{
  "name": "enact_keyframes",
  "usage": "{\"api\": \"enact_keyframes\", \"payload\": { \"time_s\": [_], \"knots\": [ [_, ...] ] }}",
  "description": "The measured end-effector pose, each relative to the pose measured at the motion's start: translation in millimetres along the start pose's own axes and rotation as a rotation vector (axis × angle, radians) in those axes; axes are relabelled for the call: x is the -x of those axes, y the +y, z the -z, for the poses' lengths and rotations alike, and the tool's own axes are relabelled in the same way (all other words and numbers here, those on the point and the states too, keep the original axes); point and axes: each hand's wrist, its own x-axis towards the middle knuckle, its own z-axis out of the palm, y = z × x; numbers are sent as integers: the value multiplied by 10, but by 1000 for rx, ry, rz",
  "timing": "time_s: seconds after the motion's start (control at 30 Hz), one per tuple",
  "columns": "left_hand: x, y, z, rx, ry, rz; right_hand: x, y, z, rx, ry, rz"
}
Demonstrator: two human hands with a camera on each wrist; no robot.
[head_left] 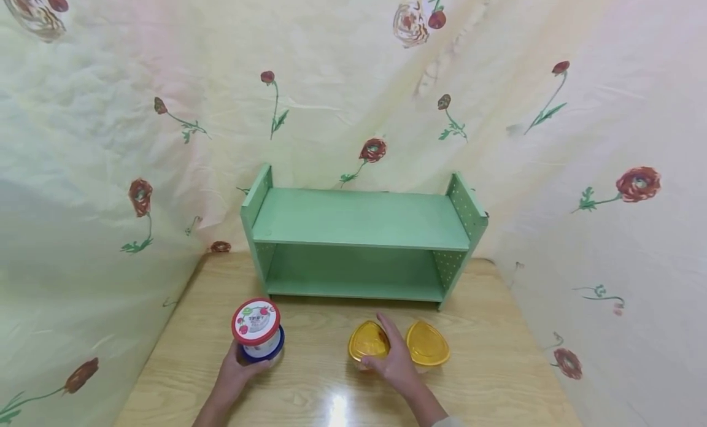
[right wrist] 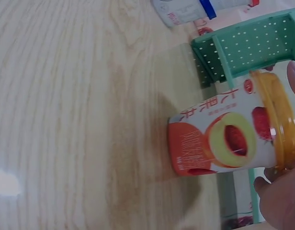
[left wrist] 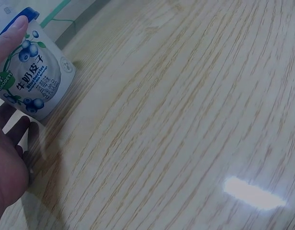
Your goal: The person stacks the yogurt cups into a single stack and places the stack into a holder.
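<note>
At the left of the table, a blue-lidded yogurt tub [left wrist: 35, 72] with blueberries on its side carries a red-lidded tub [head_left: 256, 321] on top. My left hand [head_left: 234, 375] grips the lower tub, with the thumb against its blue lid [head_left: 276, 352]. Right of the middle stand two yellow-lidded cups. My right hand [head_left: 399, 361] holds the left cup [right wrist: 219, 134], which has a peach printed on it, with thumb and fingers around its yellow lid [head_left: 368, 340]. Close beside that hand is the other yellow-lidded cup [head_left: 427, 344]; its side is mostly hidden.
A green two-tier shelf [head_left: 361, 218] with upright side panels stands at the back of the wooden table [head_left: 309, 378]. Behind and on both sides hangs flowered cloth [head_left: 326, 89]. Light glares off the tabletop near the front.
</note>
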Motion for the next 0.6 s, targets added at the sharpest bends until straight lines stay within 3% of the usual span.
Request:
{"api": "enact_keyframes", "payload": {
  "time_s": [0.27, 0.6],
  "knots": [
    [-16, 20, -11, -12, 0, 29, 33, 150, -73, 34, -6, 15],
    [-31, 18, -8, -11, -8, 53, 42, 278, -141, -52, 31, -91]
  ]
}}
